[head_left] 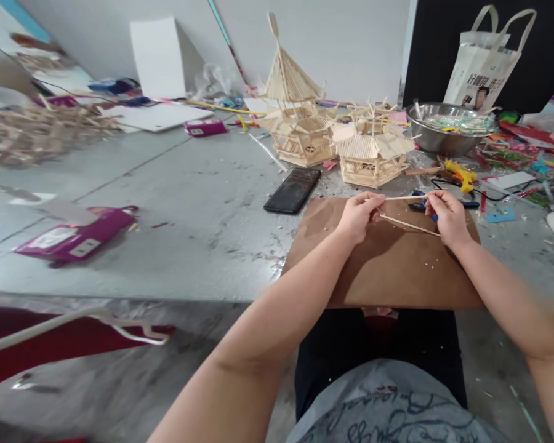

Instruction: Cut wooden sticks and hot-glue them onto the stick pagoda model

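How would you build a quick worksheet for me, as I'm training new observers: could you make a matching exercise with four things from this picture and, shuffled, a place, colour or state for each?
Things:
1. Phone
2. Glue gun
3. Metal bowl
4. Upper stick

Descriptions:
A. Standing in front of the tote bag
B. Held between the left hand and the right hand
C. Black, lying flat on the grey table
D. Bright yellow

Right pairs: 1-C, 2-D, 3-A, 4-B
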Demonstrator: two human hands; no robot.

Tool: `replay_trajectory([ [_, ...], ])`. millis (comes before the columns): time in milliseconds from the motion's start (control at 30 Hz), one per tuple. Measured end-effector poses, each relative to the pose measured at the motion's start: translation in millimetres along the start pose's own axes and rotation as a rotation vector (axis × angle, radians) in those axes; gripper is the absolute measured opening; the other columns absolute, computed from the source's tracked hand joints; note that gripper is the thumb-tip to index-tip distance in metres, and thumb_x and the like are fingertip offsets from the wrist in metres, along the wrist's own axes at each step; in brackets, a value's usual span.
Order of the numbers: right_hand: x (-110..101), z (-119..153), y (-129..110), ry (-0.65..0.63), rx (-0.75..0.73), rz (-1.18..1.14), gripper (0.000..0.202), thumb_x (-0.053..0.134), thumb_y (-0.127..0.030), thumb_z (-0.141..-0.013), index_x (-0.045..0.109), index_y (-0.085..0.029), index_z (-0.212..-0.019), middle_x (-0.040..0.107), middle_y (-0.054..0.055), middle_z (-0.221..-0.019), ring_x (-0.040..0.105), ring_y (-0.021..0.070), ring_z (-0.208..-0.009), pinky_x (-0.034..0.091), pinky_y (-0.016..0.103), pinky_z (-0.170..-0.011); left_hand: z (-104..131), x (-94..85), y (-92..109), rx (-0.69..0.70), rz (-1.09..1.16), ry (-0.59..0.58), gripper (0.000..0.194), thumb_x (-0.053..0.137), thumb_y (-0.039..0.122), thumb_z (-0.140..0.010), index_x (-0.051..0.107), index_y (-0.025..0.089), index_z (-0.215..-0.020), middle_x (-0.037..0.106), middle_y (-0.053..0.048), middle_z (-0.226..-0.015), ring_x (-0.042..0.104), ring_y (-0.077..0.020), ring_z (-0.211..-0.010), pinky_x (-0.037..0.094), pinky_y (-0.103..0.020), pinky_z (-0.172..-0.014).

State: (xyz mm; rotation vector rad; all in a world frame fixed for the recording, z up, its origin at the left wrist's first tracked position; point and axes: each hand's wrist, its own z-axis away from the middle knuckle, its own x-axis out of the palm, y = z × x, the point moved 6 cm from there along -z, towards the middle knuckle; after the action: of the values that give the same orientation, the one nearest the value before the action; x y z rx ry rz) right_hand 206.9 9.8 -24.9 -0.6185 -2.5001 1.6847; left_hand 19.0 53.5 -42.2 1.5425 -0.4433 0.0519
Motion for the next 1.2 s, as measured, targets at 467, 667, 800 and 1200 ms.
replay_trajectory([
  [467,-2.4,-0.5,1.7,0.010,-0.034,-0.123,0.026,0.055,-0.048,-0.077,0.052,-0.022,-0.080,0.053,-0.005,-0.060,0.047,0.0074,-0.046,0.040,0.023,-0.046,14.3,34.3,-3.2,0.377,-1.105,-0.295,0.012,0.060,0.024,-0.073,0.070,0.019,-0.069,0.066,-0.005,-0.074,0.057,-0.0169,-0.070,0.037,-0.026,-0.063],
  [667,-0.2,-0.4,3.2,-0.020,-0.029,-0.097,0.031,0.053,-0.052,-0.077,0.053,-0.022,-0.086,0.054,-0.005,-0.060,0.047,0.0076,-0.046,0.040,0.023,-0.046,14.6,35.6,-5.1,0.393,-1.081,-0.319,0.009,0.060,0.022,-0.072,0.066,0.018,-0.067,0.064,-0.003,-0.069,0.054,-0.0144,-0.064,0.035,-0.024,-0.060],
  [800,1.3,-1.2,2.5,-0.032,-0.029,-0.101,0.033,0.054,-0.053,-0.075,0.054,-0.022,-0.088,0.054,-0.005,-0.060,0.046,0.0074,-0.046,0.039,0.023,-0.046,11.5,30.5,-1.5,0.362,-0.957,-0.262,0.009,0.061,0.023,-0.071,0.063,0.017,-0.064,0.057,0.001,-0.059,0.047,-0.0110,-0.056,0.033,-0.023,-0.057],
  [1200,-80.2,-58.0,11.3,0.127,0.137,1.087,0.027,0.050,-0.034,-0.077,0.067,-0.017,-0.089,0.068,0.013,-0.089,0.062,0.0270,-0.087,0.044,0.038,-0.077,-5.0,8.9,42.6,0.277,-0.576,0.000,0.020,0.055,0.029,-0.075,0.057,0.016,-0.060,0.050,0.003,-0.047,0.038,-0.0067,-0.039,0.028,-0.020,-0.044],
])
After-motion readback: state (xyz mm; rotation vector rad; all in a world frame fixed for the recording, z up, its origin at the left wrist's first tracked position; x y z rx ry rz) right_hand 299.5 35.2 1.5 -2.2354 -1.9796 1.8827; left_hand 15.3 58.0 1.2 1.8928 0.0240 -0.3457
